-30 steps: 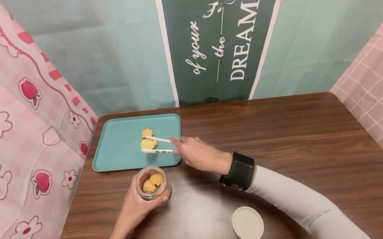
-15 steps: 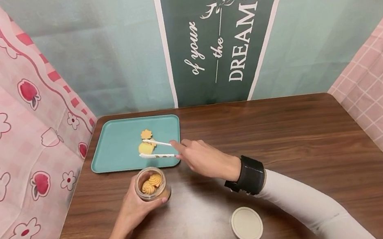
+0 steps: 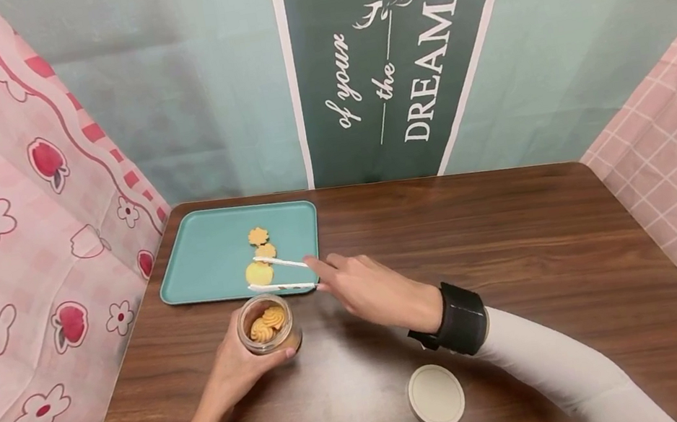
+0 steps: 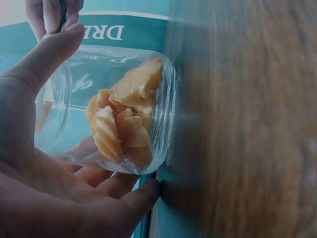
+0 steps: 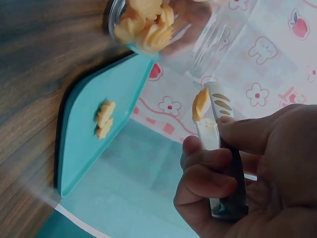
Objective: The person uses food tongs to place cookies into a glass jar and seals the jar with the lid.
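My left hand [image 3: 236, 373] grips a clear jar [image 3: 292, 339], fingers and thumb around its wall. Several swirled cookies [image 4: 130, 126] lie at the bottom of the jar, and its mouth is uncovered. With my right hand [image 3: 380, 291] I hold a pair of tongs [image 5: 221, 104] with white tips. Between those tips sits one round pale-yellow cookie [image 3: 259, 274], raised above the tray's near edge and close to the jar's rim. Two flower-shaped cookies [image 3: 258, 235] rest on the teal tray [image 3: 204, 256], side by side.
A round cream lid [image 3: 436, 396] lies on the brown wooden table [image 3: 513, 236], near the right forearm. Printed cloths hang along the back and both sides: a green-grey one [image 3: 216, 98] behind, pink ones [image 3: 20, 236] left and right.
My right hand has brought the tongs and the round cookie nearer to the jar, away from the two cookies on the tray. My left hand and the jar stay in place.
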`<move>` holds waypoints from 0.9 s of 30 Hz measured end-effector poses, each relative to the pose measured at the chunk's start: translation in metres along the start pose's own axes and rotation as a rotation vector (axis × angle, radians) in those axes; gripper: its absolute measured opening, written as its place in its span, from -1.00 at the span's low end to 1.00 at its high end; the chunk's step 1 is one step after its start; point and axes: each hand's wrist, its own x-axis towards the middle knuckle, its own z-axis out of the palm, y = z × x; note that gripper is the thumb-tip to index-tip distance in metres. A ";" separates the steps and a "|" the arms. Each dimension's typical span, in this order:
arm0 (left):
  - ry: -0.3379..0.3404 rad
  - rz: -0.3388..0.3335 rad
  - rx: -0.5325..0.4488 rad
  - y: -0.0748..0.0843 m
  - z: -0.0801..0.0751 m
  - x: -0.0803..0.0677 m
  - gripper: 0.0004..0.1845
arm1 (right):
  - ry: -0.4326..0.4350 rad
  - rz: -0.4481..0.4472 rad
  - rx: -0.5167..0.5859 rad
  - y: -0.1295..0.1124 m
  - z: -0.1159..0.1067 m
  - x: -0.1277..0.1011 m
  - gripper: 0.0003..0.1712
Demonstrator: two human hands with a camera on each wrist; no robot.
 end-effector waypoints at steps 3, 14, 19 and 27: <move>-0.004 -0.002 -0.008 0.001 0.000 0.000 0.10 | 0.000 -0.008 0.003 -0.003 -0.002 -0.005 -0.54; -0.003 -0.073 0.004 0.005 -0.001 0.000 0.14 | -0.047 -0.012 0.023 -0.011 -0.007 -0.018 -0.46; 0.005 -0.070 0.006 0.005 0.000 -0.001 0.12 | -0.052 -0.038 0.011 -0.016 -0.009 -0.024 -0.46; 0.012 -0.061 0.019 0.005 0.001 0.000 0.12 | -0.051 -0.048 0.018 -0.020 -0.010 -0.027 -0.46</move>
